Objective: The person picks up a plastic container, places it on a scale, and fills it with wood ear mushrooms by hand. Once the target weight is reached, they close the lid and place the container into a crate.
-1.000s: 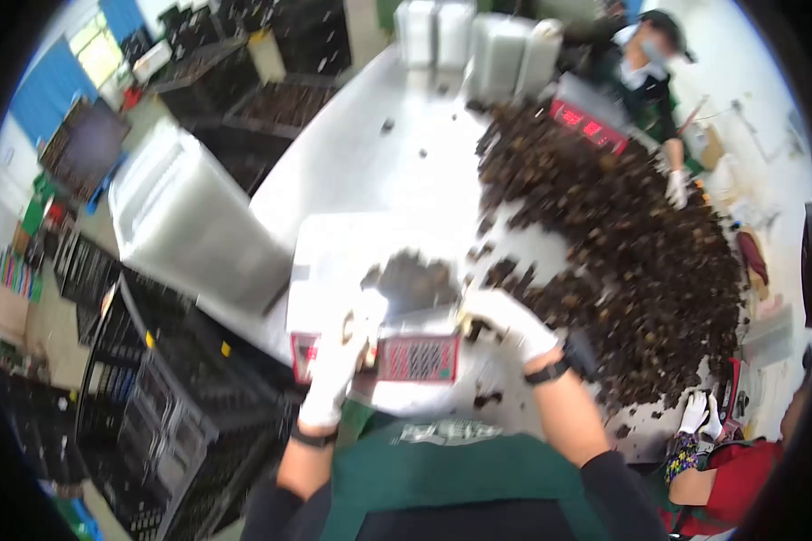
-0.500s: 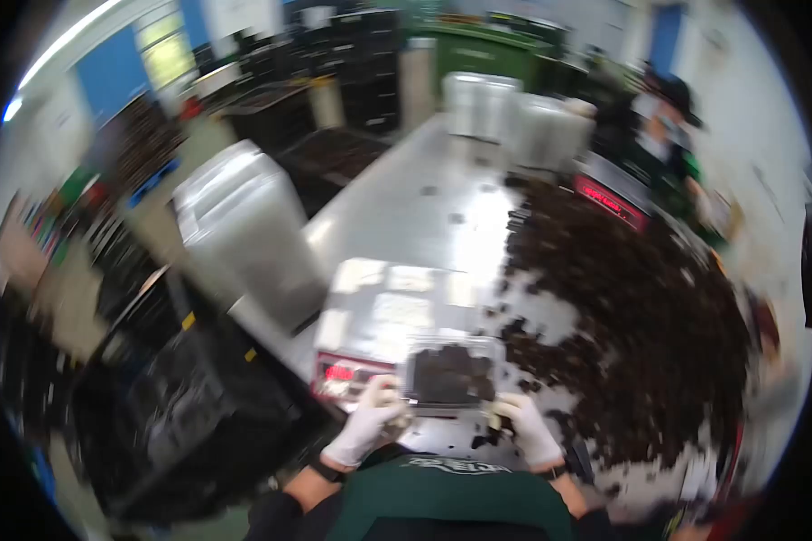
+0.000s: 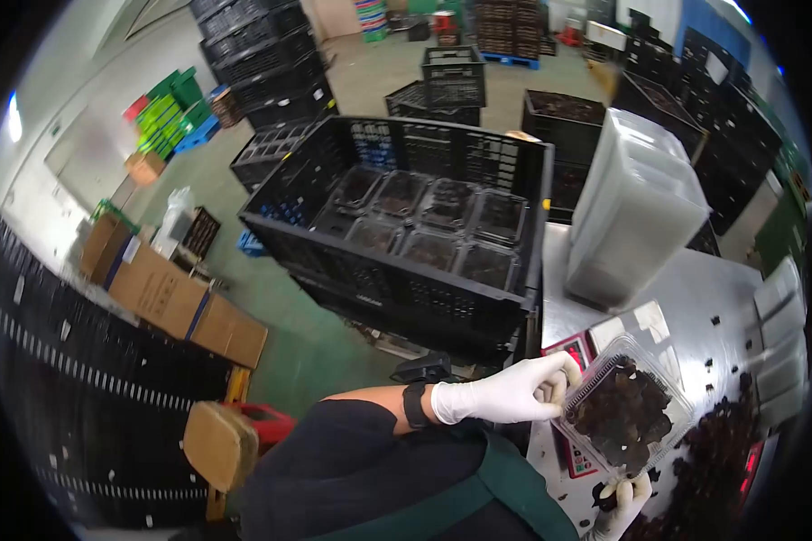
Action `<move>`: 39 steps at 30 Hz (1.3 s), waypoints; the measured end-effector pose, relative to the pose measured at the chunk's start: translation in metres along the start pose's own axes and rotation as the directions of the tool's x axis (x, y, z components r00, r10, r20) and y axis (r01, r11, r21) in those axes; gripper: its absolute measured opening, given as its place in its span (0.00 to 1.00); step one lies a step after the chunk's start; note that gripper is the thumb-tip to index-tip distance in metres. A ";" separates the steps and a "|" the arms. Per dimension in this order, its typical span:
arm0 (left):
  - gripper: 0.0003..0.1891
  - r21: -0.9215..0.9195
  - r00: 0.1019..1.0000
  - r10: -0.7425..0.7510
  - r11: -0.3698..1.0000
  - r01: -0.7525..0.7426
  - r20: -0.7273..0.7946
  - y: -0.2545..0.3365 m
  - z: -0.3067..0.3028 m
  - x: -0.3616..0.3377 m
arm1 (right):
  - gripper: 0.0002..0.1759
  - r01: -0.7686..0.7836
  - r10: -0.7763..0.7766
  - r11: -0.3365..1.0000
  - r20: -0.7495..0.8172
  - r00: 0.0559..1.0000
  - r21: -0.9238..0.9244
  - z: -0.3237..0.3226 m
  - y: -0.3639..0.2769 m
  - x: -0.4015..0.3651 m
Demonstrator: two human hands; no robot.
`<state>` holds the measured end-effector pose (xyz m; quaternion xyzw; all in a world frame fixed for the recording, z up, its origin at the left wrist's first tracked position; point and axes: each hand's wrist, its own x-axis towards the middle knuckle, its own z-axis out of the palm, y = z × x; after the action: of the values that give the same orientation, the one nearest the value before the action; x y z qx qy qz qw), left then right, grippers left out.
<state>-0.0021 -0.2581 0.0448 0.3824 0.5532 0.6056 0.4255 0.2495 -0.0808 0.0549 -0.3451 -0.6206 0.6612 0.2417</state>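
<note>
A clear plastic punnet [image 3: 679, 417] filled with dark brown leafy pieces [image 3: 622, 410], which look like wood ear mushrooms, is held between my gloved hands. My left hand [image 3: 519, 392] grips its near left edge with curled fingers. At the lower edge my right hand [image 3: 624, 507] pinches the rim, partly cut off by the frame. The punnet is over a weighing scale with a red panel [image 3: 579, 458] and hides part of it. Left of my hands stands a large black crate [image 3: 388, 270] with several filled clear punnets [image 3: 447, 200] inside.
Tall stacked empty punnets [image 3: 636, 212] stand on the metal table [image 3: 695, 288] behind the scale. Loose dark pieces [image 3: 717, 460] are heaped at the right. A cardboard box [image 3: 167, 293] and stacked black crates [image 3: 262, 63] are on the left; more crates [image 3: 451, 77] stand on the floor.
My view has swung left, bringing the black crate to the middle. Both hands still hold the punnet, which now appears turned and further right in view. The co-worker has left the view.
</note>
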 end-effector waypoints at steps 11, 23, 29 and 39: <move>0.36 -0.178 0.987 0.123 0.974 -0.140 -0.104 0.033 -0.085 -0.061 | 0.02 0.084 -0.123 0.989 0.354 0.927 0.123 0.058 0.010 0.057; 0.33 0.232 0.771 0.197 0.970 -0.065 -0.606 0.105 -0.183 -0.106 | 0.24 0.116 -0.111 0.993 0.527 0.842 0.023 0.073 0.006 0.089; 0.26 0.204 0.421 0.052 0.924 0.323 -0.905 0.103 -0.344 -0.181 | 0.13 0.001 0.052 0.991 0.399 0.915 -0.132 0.052 0.019 0.091; 0.25 0.603 0.525 0.358 0.153 0.783 -0.772 0.061 -0.344 -0.157 | 0.09 -0.012 0.048 0.997 0.486 0.873 -0.077 0.024 0.078 0.131</move>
<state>-0.2749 -0.5254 0.0735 0.1270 0.9763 0.1209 -0.1268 0.1551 -0.0075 -0.0427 -0.1857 -0.6792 0.7080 0.0548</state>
